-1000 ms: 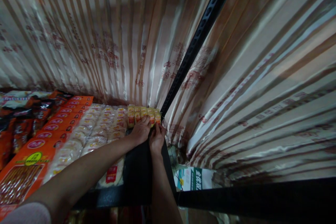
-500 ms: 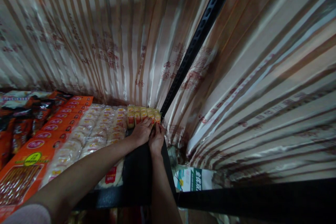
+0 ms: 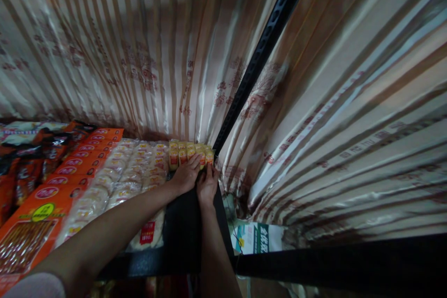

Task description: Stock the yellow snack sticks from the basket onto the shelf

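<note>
fingers (image 3: 197, 160) curled (both hands), touching yellow packets (image 3: 181, 151)

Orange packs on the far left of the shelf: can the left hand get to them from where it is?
Probably yes. The left hand rests on the yellow packets at the back corner, and the orange packs lie flat and uncovered on the same shelf. Only low pale packs lie between, so it could swing over them.

Dim, striped curtain (image 3: 146, 56) behind shelf (image 3: 181, 228)
</note>
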{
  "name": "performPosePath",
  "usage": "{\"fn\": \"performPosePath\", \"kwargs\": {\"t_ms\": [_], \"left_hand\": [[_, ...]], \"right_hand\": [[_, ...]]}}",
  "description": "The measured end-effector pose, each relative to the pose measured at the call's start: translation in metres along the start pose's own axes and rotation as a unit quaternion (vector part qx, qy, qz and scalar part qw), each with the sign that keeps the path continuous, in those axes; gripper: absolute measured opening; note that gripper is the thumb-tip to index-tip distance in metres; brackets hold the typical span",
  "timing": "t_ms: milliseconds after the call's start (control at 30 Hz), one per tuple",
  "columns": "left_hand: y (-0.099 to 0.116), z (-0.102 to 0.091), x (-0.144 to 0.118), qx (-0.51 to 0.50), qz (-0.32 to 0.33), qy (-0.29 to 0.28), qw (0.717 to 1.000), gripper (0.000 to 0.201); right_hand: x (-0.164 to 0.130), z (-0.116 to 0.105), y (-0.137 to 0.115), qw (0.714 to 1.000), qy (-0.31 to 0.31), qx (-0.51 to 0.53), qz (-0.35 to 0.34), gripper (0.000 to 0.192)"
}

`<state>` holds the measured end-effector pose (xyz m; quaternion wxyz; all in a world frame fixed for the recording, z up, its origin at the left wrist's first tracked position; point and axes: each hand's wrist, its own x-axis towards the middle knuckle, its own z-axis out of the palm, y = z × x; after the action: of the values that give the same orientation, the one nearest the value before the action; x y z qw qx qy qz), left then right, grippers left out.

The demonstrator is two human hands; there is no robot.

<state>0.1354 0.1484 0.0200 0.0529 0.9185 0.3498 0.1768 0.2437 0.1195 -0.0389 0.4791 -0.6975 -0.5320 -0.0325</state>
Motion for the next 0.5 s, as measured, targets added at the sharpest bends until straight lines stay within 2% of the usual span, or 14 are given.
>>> {"fn": "performPosePath", "kwargs": {"t_ms": [267,500], "left_hand": [[0.007,0.003,0.008,0.061,0.004,-0.005,0.998,0.044],[0.004,0.014,0.015,0.085,0.008,0.006,0.996,0.044]], "right_hand": [[0.000,0.002,0.003,1.000,-0.001,0.013,0.013,0.044],[0.000,0.003,0.004,0.999,-0.002,0.025,0.026,0.043]]}}
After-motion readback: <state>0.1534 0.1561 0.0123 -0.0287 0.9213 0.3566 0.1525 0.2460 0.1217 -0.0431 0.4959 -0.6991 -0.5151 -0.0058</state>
